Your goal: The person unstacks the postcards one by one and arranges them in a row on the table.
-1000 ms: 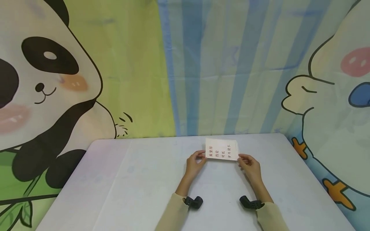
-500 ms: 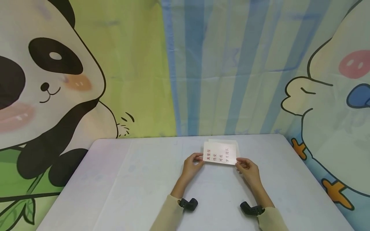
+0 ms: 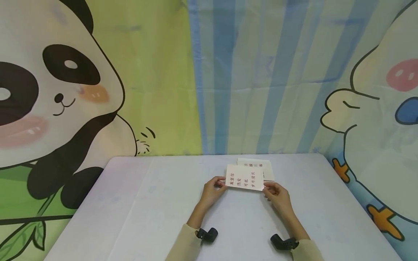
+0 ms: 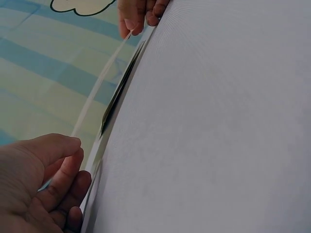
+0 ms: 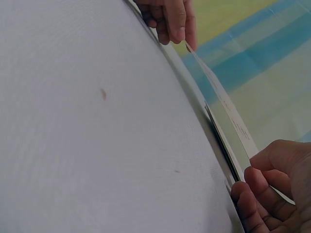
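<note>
A white card (image 3: 243, 177) printed with columns of red characters is held by both hands, one at each near corner. My left hand (image 3: 211, 191) pinches its left corner between thumb and fingers. At the right corner my right hand (image 3: 278, 195) pinches it the same way. Behind and partly under it in the head view lies a stack of similar cards (image 3: 268, 170), its print partly covered. Both wrist views show the held card (image 4: 97, 87) nearly edge-on, raised above the stack (image 5: 223, 141).
The white table (image 3: 156, 217) stretches out around the hands. A curtain (image 3: 248, 79) with stripes and cartoon animals, a panda (image 3: 75, 98) among them, hangs behind its far edge. Black wrist cameras (image 3: 208, 235) sit at the cuffs.
Both hands have drawn the top card toward the person and slightly left, off the stack. More of the printed card beneath now shows behind it.
</note>
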### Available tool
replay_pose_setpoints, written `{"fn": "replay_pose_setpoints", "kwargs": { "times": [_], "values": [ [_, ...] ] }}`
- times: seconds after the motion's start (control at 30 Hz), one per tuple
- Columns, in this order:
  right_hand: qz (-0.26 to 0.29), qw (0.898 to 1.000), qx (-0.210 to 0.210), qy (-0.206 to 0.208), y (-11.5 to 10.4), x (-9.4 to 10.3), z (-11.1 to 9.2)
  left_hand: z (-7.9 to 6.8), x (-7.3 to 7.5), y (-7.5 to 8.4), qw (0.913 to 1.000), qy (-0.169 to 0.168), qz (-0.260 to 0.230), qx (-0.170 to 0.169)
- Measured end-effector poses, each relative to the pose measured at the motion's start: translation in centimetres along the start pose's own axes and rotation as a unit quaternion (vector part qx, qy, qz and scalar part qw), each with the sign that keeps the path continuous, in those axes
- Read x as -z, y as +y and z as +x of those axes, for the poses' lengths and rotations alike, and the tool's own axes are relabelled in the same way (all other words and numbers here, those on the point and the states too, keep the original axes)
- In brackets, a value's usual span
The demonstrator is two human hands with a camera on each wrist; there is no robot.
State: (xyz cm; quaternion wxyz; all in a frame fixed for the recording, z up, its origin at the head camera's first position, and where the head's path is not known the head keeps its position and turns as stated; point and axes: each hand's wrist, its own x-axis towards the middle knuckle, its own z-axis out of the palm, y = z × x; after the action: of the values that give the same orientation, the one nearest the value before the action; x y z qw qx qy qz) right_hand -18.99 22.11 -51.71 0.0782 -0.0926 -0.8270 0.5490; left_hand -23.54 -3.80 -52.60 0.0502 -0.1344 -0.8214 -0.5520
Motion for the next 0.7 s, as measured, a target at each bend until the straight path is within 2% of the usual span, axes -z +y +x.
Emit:
{"fn": "replay_pose_setpoints", "kwargs": {
  "times": [0.27,0.47,0.7],
  "values": [
    [-0.009,1.000,0.005,-0.023,-0.3,-1.0,-0.1,-1.0,1.6,0.0,0.9999,-0.007,0.011,-0.002],
    [-0.013,0.999,0.007,-0.034,-0.9,-1.8,-0.6,-1.4,2.6,-0.6,0.9997,-0.011,0.021,-0.002],
    [-0.012,0.999,0.024,-0.042,-1.4,-2.8,-1.1,-2.0,3.9,-0.9,0.9993,-0.014,0.035,0.006]
  ]
}}
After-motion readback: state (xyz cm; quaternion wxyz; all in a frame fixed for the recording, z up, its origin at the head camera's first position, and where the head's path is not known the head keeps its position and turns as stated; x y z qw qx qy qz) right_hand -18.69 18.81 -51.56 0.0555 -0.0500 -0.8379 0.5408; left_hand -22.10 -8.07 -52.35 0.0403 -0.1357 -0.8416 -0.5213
